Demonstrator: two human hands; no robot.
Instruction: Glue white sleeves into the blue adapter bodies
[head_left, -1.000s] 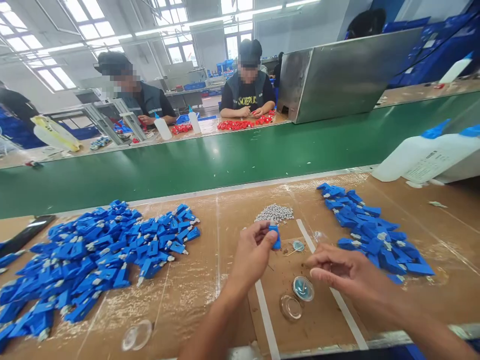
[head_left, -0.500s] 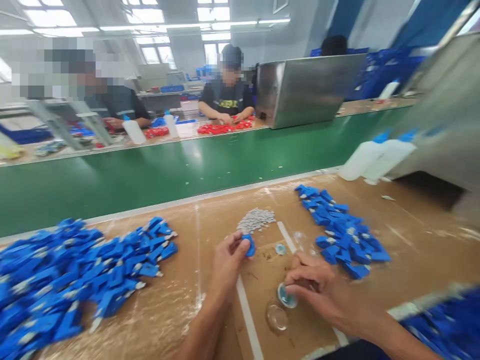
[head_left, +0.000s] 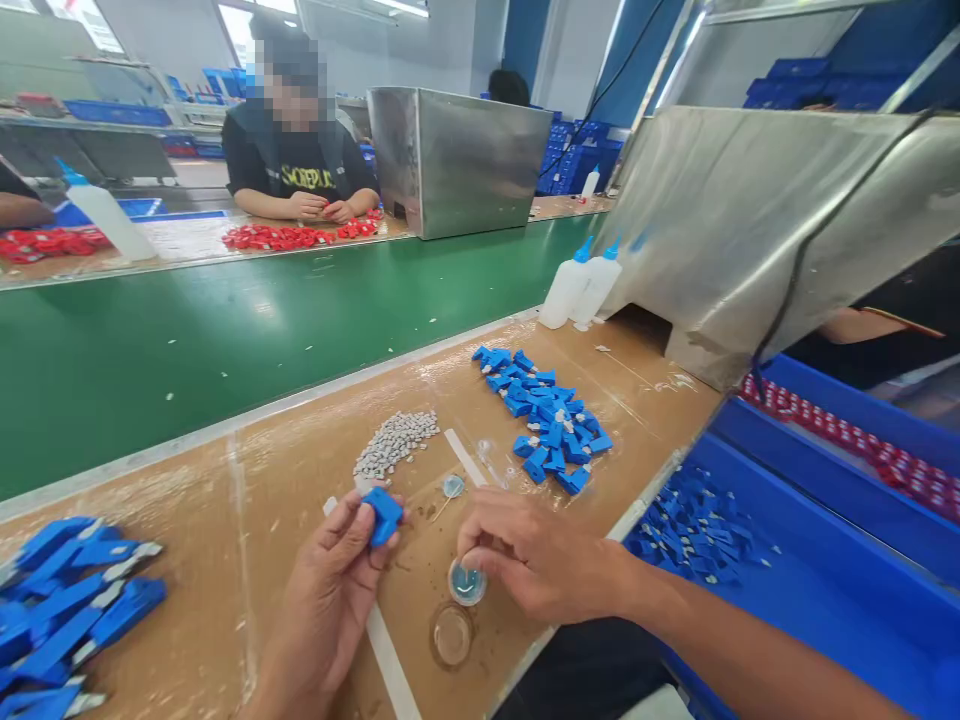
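Observation:
My left hand [head_left: 341, 575] is closed round a small blue plastic part [head_left: 384, 515], pinched between thumb and fingers above the table. My right hand [head_left: 525, 550] has its fingertips pinched together over a small round cup of bluish liquid [head_left: 468, 582]. Whatever those fingers hold is too small or hidden to name. Just below the cup lies a clear round lid [head_left: 452, 636]. Beyond the hands sit a small disc with blue liquid [head_left: 453, 486] and a pile of small grey pieces [head_left: 394, 443].
Blue parts are heaped at the left [head_left: 75, 610] and on the right [head_left: 547, 415]. Two white bottles [head_left: 566, 290] stand by a metal housing [head_left: 720, 230]. A blue bin [head_left: 787, 620] holds more parts. Across the green belt [head_left: 300, 345], a co-worker handles red parts [head_left: 277, 237].
The view has swung to the right, bringing the blue bin and red parts on the right into sight. My left hand still holds the blue part; my right hand stays at the cup.

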